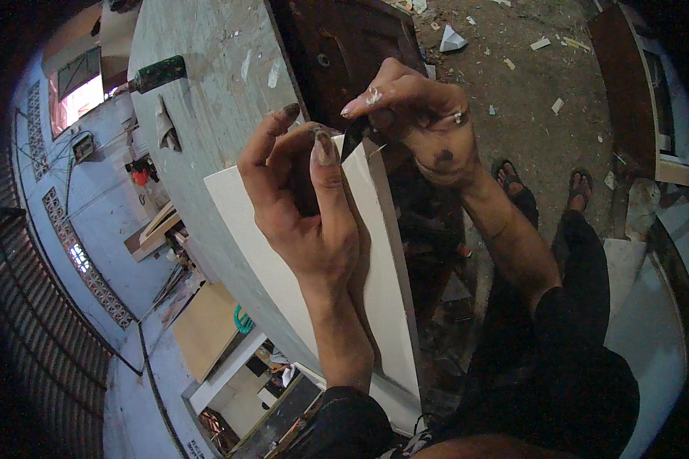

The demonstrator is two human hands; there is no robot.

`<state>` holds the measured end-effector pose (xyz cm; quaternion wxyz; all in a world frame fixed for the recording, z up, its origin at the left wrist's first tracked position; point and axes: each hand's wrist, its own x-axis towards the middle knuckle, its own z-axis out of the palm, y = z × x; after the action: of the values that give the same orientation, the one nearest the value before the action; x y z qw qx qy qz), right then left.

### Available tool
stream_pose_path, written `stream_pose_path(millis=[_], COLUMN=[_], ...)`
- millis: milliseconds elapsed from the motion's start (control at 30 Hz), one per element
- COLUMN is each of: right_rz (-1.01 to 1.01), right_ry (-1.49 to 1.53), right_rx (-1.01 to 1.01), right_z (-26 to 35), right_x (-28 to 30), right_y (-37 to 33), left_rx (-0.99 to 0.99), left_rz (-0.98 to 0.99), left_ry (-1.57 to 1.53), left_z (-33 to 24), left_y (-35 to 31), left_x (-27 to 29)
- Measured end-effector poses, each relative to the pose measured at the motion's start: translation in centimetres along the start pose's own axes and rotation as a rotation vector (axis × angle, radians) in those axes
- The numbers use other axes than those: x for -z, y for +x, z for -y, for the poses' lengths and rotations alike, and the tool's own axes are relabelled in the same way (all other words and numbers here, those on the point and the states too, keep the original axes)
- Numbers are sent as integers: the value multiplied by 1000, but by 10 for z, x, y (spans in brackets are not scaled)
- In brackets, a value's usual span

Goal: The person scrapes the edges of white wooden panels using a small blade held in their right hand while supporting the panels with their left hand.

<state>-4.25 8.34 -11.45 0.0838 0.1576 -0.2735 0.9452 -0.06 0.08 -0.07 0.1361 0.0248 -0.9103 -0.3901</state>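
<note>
At upper centre, if the right hand (435, 130), pinching a thin dark piece (351, 140), slips, it could scratch the white board (381, 245) or the loosely curled left hand (308, 222), its hold unclear.

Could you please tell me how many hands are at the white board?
2: the left hand over the white board, the right hand near its far end.

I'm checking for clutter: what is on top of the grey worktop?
A dark green bottle-like object and a pale scrap lie there. The white board covers part of the worktop; whatever is beneath the board can't be seen.
</note>
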Motion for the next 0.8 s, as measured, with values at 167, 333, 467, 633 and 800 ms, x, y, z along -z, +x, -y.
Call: stream_pose_path(millis=[167, 333, 467, 633, 800], right_rz=[53, 7, -245, -233, -247], right_ry=[-32, 35, 224, -116, 22], right_rx=[-53, -63, -204, -298, -357], right_z=[2, 2, 6, 24, 25], right_x=[8, 4, 8, 1, -16], right_y=[0, -8, -18, -13, -21], left_rx=[24, 35, 72, 44, 34], left_rz=[-6, -20, -6, 10, 13], left_ry=[-35, -35, -39, 8, 12], left_z=[0, 0, -3, -2, -1], left_y=[0, -1, -1, 0, 0], left_x=[-1, -1, 1, 0, 3])
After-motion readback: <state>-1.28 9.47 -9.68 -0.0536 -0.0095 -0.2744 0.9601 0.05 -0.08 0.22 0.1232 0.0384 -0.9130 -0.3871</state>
